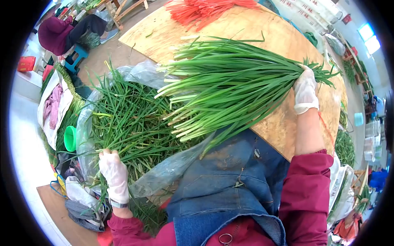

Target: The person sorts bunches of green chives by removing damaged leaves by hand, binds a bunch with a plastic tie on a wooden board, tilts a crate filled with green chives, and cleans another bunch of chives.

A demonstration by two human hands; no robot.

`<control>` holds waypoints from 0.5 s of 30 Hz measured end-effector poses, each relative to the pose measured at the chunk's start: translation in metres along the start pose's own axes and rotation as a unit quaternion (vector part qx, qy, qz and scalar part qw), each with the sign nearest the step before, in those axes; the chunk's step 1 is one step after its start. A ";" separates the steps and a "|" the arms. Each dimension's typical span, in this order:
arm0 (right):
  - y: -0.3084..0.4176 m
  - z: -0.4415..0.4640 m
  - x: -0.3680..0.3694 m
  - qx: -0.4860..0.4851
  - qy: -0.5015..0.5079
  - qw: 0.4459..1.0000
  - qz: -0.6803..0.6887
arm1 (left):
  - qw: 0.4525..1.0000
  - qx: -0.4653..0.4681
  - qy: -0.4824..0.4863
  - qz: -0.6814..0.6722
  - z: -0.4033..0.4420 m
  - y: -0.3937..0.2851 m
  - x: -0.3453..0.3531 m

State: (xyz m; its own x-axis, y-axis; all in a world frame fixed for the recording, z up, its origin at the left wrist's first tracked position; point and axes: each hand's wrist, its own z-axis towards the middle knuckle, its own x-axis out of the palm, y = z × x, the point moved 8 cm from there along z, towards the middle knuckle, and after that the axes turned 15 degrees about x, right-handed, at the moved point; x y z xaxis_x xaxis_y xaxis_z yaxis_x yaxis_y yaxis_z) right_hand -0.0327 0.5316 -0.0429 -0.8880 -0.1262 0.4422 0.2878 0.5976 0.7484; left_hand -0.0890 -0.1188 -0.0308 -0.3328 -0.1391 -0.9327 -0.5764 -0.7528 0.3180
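My right hand [305, 88], in a thin white glove, is closed around the leaf-tip end of a large bunch of garlic chives [234, 82]. The pale stem ends fan out to the left, over the board's edge and the plastic bag. At the lower left, my left hand [113, 174], gloved too and with a metal band at the wrist, is curled shut at the edge of the bag [84, 135]. Green chive leaves come out by its fingers, apparently gripped, though the palm is hidden. Loose, tangled chive leaves [131, 110] fill the bag.
A wooden board [283, 131] lies beyond my lap, with a pile of red ties [209, 10] at its far edge. Another person [57, 33] sits at the upper left near a blue stool [76, 57]. A green cup [70, 138] stands left of the bag.
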 end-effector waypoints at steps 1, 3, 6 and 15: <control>-0.001 -0.006 -0.003 -0.015 -0.044 0.999 0.021 | 0.995 0.030 -0.077 -0.058 0.011 -0.017 -0.028; 0.001 0.015 -0.009 0.003 -0.029 1.000 0.007 | 0.951 0.091 -0.194 -0.222 0.036 -0.073 -0.072; 0.001 0.010 0.003 0.019 0.018 1.000 0.012 | 0.897 0.158 -0.132 -0.392 0.071 -0.147 -0.090; 0.001 -0.007 0.003 0.004 0.002 1.000 -0.023 | 0.899 0.216 -0.154 -0.348 0.112 -0.219 -0.062</control>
State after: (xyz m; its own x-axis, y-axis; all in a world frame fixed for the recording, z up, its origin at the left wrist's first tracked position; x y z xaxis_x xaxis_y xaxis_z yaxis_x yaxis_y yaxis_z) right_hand -0.0331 0.5262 -0.0375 -0.8987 -0.1581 0.4091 0.2427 0.5976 0.7642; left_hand -0.0257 0.1264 -0.0240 0.0692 0.5041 -0.8609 -0.9390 -0.2585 -0.2268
